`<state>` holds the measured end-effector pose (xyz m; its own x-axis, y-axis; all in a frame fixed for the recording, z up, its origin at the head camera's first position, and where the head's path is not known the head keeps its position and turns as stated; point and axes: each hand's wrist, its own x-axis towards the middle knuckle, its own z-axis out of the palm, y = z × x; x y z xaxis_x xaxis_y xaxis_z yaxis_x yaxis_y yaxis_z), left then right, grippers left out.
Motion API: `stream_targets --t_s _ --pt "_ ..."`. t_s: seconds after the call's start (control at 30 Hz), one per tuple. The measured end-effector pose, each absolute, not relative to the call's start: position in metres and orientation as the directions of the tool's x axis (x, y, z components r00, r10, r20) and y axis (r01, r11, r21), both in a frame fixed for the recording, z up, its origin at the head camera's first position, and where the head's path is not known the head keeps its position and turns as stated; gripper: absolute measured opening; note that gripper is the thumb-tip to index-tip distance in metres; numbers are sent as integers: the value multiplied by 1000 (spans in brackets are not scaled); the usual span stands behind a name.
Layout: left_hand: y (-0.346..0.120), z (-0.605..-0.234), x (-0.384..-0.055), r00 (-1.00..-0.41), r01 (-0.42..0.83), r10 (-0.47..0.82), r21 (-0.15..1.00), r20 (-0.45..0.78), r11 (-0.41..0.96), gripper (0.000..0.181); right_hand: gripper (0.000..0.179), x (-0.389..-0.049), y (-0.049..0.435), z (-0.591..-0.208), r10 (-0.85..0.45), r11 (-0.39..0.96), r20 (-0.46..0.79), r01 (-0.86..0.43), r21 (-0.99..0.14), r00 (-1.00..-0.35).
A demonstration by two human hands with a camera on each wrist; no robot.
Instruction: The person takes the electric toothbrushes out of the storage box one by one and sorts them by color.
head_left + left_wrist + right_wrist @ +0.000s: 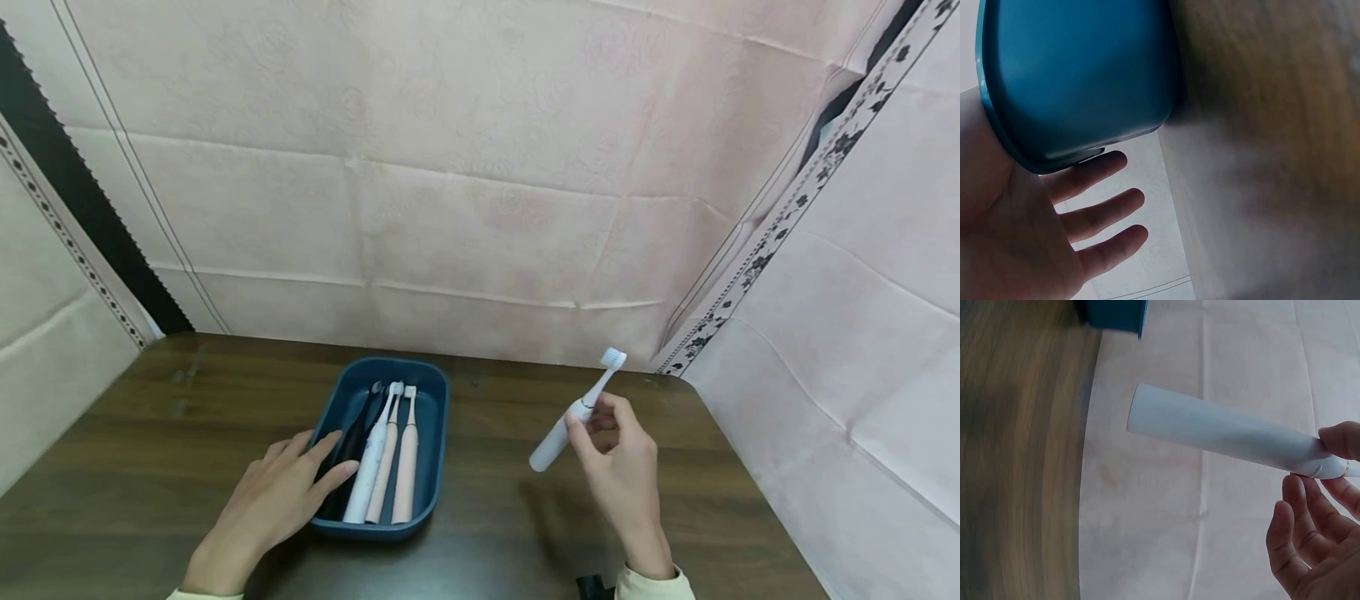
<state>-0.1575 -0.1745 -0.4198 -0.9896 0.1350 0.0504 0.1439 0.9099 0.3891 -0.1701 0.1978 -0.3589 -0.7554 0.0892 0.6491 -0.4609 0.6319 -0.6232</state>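
My right hand pinches a white electric toothbrush near the top of its handle, thumb against fingers. It hangs tilted above the table, brush head up and to the right; the right wrist view shows its smooth handle. My left hand lies over the left rim of a blue tray, thumb and forefinger reaching over a black toothbrush. Below the rim, in the left wrist view, its other fingers extend loosely. Also in the tray are a white toothbrush and two pale pink toothbrushes.
The tray stands on a brown wooden table. Pale cloth hangs behind the table's far edge, with more cloth along the right side. A small black object shows by the right sleeve.
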Motion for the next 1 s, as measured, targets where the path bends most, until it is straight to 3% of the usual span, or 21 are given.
stream_targets --t_s 0.37,1.0 --pt "-174 -420 -159 -990 141 133 390 48 910 67 31 -181 212 -363 128 666 619 -395 -632 -775" --pt "-174 -419 -160 -992 120 120 402 27 908 70 30 -225 189 -379 16 690 602 -427 -585 -798"
